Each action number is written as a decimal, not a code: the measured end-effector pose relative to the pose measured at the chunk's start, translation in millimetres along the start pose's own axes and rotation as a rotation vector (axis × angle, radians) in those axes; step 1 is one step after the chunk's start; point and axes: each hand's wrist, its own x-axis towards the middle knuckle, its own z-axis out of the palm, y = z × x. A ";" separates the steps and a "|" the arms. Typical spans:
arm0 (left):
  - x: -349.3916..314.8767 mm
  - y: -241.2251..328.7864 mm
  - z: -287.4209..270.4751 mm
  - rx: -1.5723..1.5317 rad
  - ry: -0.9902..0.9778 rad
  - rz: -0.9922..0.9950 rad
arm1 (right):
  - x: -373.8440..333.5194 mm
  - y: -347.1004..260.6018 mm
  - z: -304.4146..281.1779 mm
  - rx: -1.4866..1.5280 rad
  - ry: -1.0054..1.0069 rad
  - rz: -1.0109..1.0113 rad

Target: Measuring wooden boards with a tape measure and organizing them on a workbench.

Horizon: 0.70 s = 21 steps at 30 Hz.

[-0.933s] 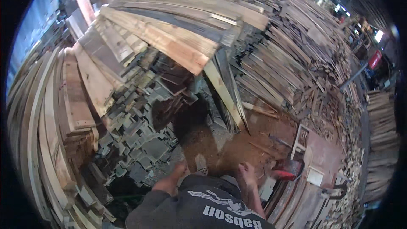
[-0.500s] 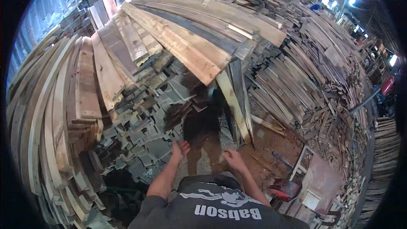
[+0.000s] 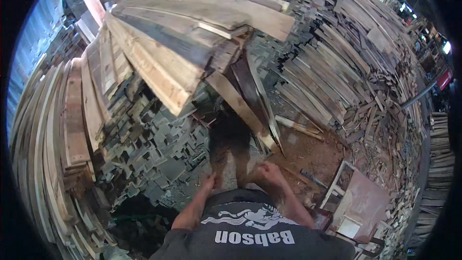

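My left hand (image 3: 210, 183) hangs low in front of my body, its fingers loosely apart, slightly blurred, and with nothing in them. Across from it, my right hand (image 3: 271, 173) is also empty, with fingers loosely bent and partly smeared. Neither hand touches any wood. My shadow (image 3: 230, 139) falls on the ground ahead of them. Beyond the right hand, a narrow board (image 3: 243, 113) leans with its lower end on the ground. Long pale planks (image 3: 154, 65) jut from the stack toward me above a pile of short-cut block ends (image 3: 166, 156).
Curved-looking long boards (image 3: 50, 149) are stacked at the left. More plank stacks (image 3: 317, 77) fill the far right. Reddish sawdust (image 3: 308, 151) covers the ground near a worktable (image 3: 363, 197) at lower right. A dark hollow (image 3: 142, 221) lies at lower left.
The view has turned, so the planks ahead have shifted left and down in the picture. My left hand has dropped lower, and my right hand has shifted slightly right. Both hands stay empty.
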 end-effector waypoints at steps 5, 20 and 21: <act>21.3 38.3 3.9 -0.046 0.077 0.221 | 28.1 -4.7 -39.8 0.005 -0.001 -0.016; 46.6 386.9 63.5 -0.388 0.200 0.823 | 58.8 -23.9 -23.4 0.081 0.220 0.231; 44.2 391.0 65.9 -0.265 0.226 0.825 | 53.6 -17.5 -19.6 0.092 0.234 0.249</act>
